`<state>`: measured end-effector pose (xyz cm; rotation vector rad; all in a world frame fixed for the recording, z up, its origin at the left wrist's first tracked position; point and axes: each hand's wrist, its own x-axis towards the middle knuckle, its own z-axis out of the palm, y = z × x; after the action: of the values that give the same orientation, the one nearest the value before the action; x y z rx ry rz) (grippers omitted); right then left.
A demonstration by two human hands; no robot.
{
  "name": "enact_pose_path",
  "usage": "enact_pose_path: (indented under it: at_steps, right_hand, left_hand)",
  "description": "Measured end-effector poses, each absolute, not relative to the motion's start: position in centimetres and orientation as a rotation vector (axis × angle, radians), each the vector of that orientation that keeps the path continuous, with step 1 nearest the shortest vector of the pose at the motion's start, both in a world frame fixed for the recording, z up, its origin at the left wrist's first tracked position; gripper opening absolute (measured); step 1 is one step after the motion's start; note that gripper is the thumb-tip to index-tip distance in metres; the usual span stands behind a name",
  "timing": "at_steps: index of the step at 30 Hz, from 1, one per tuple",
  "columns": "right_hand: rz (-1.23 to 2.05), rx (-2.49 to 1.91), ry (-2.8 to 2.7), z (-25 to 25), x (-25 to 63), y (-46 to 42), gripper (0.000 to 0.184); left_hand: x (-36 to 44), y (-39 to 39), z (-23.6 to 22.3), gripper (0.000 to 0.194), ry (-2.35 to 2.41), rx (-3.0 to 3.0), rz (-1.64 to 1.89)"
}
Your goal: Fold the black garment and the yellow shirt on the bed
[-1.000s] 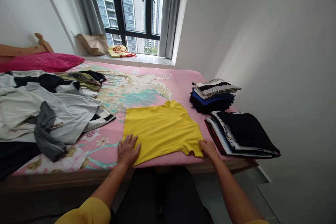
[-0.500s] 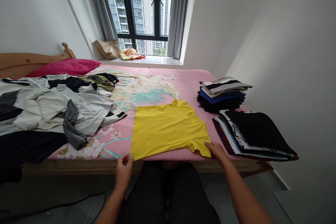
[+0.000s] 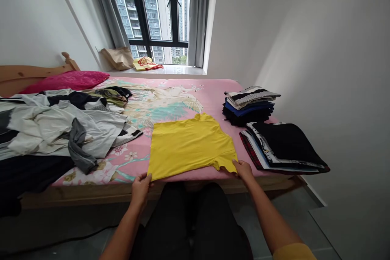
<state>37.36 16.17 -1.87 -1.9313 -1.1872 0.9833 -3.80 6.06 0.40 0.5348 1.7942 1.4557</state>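
Observation:
A yellow T-shirt (image 3: 185, 144) lies spread on the pink bed, its hem to the left and its collar and sleeves to the right. My left hand (image 3: 140, 187) pinches the near corner of the hem at the bed's front edge. At the near sleeve, my right hand (image 3: 243, 169) is closed on the fabric between thumb and fingers. Both hands sit at the side of the shirt closest to me.
Loose clothes (image 3: 61, 126) are heaped on the left of the bed (image 3: 210, 89), beside a magenta pillow (image 3: 68, 80). On the right stand two folded stacks, one striped and blue (image 3: 250, 105), one topped with black (image 3: 283, 140). A paper bag (image 3: 118, 57) rests on the windowsill.
The view has shifted slightly, so the scene sits further left. My hands keep their grip at the same two places on the shirt, which lies much as before.

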Motion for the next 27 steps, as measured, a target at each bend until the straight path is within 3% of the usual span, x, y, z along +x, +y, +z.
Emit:
enact_pose_path:
  at_steps: [9,12,17,21,24,27]
  right_hand:
    - [1.101,-1.901,-1.154,-2.2,37.5,10.0,0.039]
    - [0.962,-2.033,-1.265,-1.7,38.5,8.7,0.039]
    - [0.503,-1.896,-1.417,1.0,37.4,9.4,0.041]
    - [0.470,-1.500,-1.775,2.6,31.2,12.8,0.038]
    - [0.415,-1.258,-2.140,2.0,26.3,16.3,0.041]
    - [0.406,-1.214,-2.454,0.3,24.7,20.1,0.047]
  left_hand:
    - [-6.6,3.4,-0.2,0.053,1.769,0.654,1.349]
    - [-7.7,2.3,-1.3,0.055,1.907,0.768,1.234]
    - [-7.2,3.5,-0.4,0.038,2.243,1.240,1.205]
    - [-2.4,8.7,1.4,0.025,1.914,1.754,1.260]
    - [1.5,13.3,1.8,0.033,1.646,2.113,1.045]
    - [2.0,17.3,1.3,0.039,1.559,2.350,0.602]
